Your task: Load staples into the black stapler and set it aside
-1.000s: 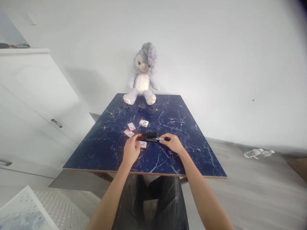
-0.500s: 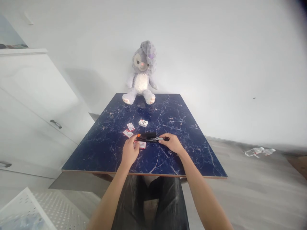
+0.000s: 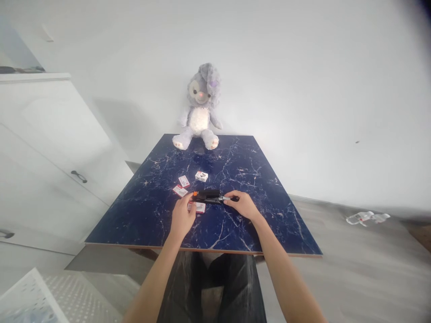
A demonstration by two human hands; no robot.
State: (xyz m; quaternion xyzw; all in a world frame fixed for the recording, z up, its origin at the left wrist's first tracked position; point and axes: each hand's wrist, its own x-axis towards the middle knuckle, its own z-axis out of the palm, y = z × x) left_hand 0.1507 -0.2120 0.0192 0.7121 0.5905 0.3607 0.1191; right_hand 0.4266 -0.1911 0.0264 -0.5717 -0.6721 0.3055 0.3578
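Observation:
A black stapler (image 3: 208,194) with an orange tip lies sideways over the dark blue marbled table. My left hand (image 3: 183,216) grips its left end between thumb and fingers, next to the orange part. A silver metal piece shows at the stapler's right end, and my right hand (image 3: 244,204) pinches it there; its exact form is too small to tell. Under the stapler, by my left thumb, is a red-and-white flat box (image 3: 200,207), partly hidden. Two more flat boxes (image 3: 180,190) (image 3: 184,181) and a small white carton (image 3: 201,176) lie just beyond.
At the table's (image 3: 134,224) far edge a grey plush toy (image 3: 199,119) sits against the wall. A white cabinet (image 3: 47,148) stands on the left, a white perforated basket (image 3: 30,296) at lower left. White items (image 3: 367,217) lie on the floor to the right.
The whole view has shifted slightly, so everything sits a little lower in the picture. Both hands keep nearly the same hold on the stapler.

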